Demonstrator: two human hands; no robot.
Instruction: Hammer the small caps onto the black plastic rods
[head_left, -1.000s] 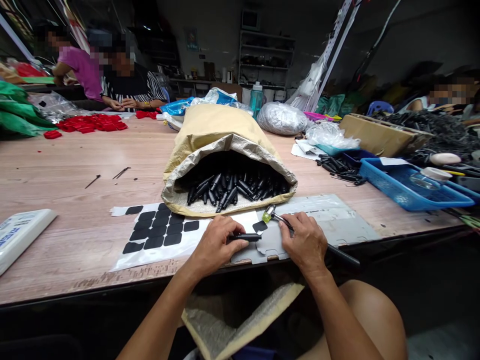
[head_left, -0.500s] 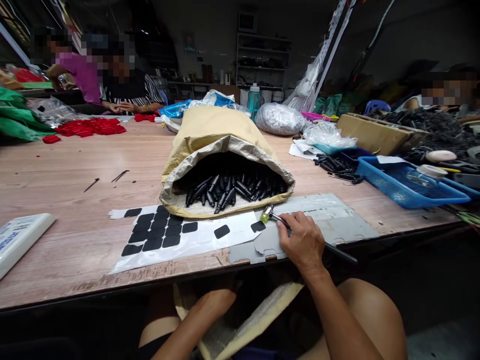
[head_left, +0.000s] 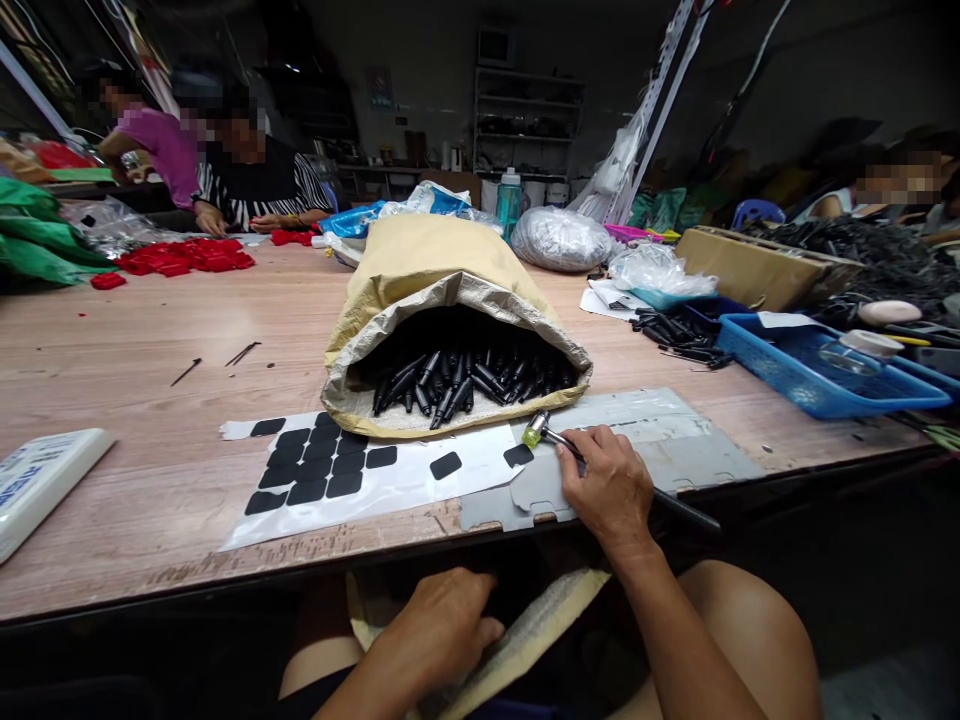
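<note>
My right hand [head_left: 606, 482] rests at the table's front edge, wrapped round a small hammer [head_left: 551, 434]. The hammer has a metal head with a yellow-green end, and its black handle sticks out past the edge. My left hand [head_left: 444, 622] is below the tabletop, at the mouth of an open yellow sack [head_left: 544, 632] between my knees. Its fingers look curled, and their tips are in shadow. On the table lies a second yellow paper sack [head_left: 442, 245], its mouth towards me, showing many black pen-shaped parts [head_left: 450, 385] inside.
A white sheet with black rounded squares [head_left: 315, 465] lies before the sack, beside a grey board [head_left: 660, 435]. A white box [head_left: 45, 480] is at left, a blue basket [head_left: 817, 375] at right. Red pieces [head_left: 187, 256] lie far left; co-workers [head_left: 255, 175] sit beyond.
My left hand has risen out of the lower sack, so its back and thumb now show. My right hand keeps the hammer in nearly the same place. A co-worker's hands have moved apart.
</note>
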